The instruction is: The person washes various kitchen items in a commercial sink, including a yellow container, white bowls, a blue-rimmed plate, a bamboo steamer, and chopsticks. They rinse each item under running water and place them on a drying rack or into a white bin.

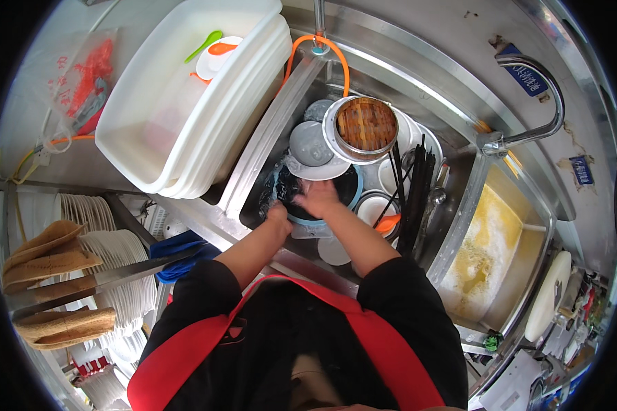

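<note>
My right hand (319, 198) reaches over the dark inside of a round basin with a light blue rim (359, 187), just below a white plate (319, 171). Its thumb stands apart from the fingers, whose tips are blurred. My left hand (279, 217) is at the basin's left side, where water splashes; its fingertips are partly hidden. A translucent bowl (311, 144) rests on the white plate. To the right, a bamboo steamer (366, 126) tops stacked white dishes. Black chopsticks (419, 198) lean beside a cup (376, 208) and an orange spoon (388, 223).
Nested white tubs (149, 103) stand left of the metal sink (267, 133), with spoons and a small dish inside. A second basin (481, 251) at right holds yellowish foamy liquid. A curved faucet (558, 97) overhangs there. Stacked plates (118, 257) and a blue cloth (185, 254) are at lower left.
</note>
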Motion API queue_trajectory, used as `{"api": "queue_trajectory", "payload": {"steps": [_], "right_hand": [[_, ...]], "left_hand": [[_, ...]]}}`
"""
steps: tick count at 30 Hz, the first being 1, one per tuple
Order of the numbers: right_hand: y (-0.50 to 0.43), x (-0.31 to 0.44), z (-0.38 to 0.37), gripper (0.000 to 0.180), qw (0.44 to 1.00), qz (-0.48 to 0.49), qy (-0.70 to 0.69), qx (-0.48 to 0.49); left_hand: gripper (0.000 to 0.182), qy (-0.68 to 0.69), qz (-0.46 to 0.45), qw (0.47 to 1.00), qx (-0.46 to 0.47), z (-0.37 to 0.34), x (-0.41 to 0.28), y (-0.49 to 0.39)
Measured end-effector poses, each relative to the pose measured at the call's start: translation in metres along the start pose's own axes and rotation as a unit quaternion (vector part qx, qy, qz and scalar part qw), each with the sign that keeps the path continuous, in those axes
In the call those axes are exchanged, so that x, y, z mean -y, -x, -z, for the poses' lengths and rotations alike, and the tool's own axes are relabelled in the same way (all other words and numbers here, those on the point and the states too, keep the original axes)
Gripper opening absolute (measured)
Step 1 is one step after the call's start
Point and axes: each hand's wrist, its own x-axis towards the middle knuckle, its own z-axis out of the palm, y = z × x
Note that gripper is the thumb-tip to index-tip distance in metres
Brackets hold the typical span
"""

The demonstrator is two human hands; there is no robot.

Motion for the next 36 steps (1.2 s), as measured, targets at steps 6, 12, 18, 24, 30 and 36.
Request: {"api": "queue_trajectory", "payload": {"steps": [6,12,18,24,30,36], "right_hand": [[0.054,-0.016,0.026,0.061,0.973,0.197,-0.092,0.078],[0.103,-0.032,0.055,0.048,0.977,0.111,-0.095,-0.158],[0.117,-0.025,0.108,0.022,0.914,0.110,-0.235,-0.310],[0.157,-0.028,0.148,0.032,0.836,-0.049,-0.475,-0.270],[0.189,-0.039,0.155,0.025,0.586,-0.041,-0.751,-0.301],[0.204,-0.041,0.141,0.031,0.511,-0.024,-0.802,-0.308]], "left_hand": [[0.040,-0.095,0.019,0.995,-0.021,-0.010,-0.007,-0.004],[0.025,-0.062,0.018,0.997,0.045,-0.040,-0.020,0.102],[0.029,-0.075,-0.057,0.981,0.171,-0.048,-0.032,0.184],[0.035,-0.236,-0.150,0.937,0.211,0.003,-0.042,0.191],[0.042,-0.258,-0.167,0.945,0.114,0.000,-0.023,0.171],[0.058,-0.142,-0.207,0.909,0.331,-0.013,-0.021,0.199]]}}
